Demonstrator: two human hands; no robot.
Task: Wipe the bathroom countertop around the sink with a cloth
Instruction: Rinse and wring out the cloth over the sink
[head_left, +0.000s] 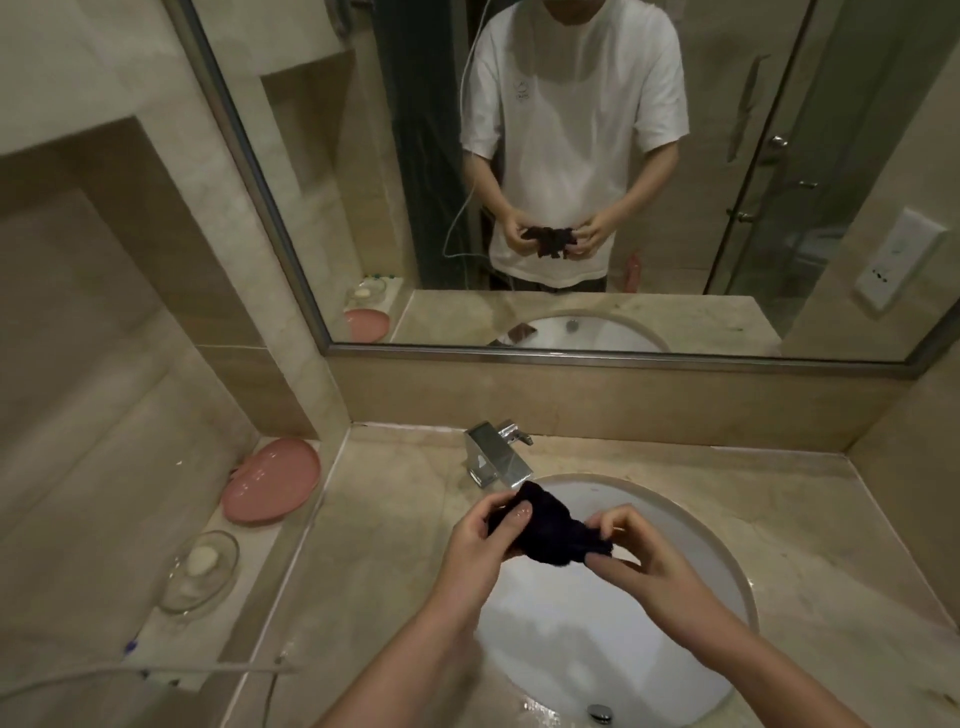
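Cloth (545, 530), dark and bunched, is held above the white sink (597, 639), gripped by the left hand (480, 540) and pinched by the right hand (631, 553), in front of the tap (496, 460); beige countertop (374, 545) surrounds the sink.

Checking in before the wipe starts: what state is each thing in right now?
cloth: bunched, held above the sink, off the countertop
left hand: grips the cloth
right hand: pinches the cloth
faucet: no water seen running
sink: wet at the near rim
countertop: not touched by the cloth
soap dish: holds a soap bar
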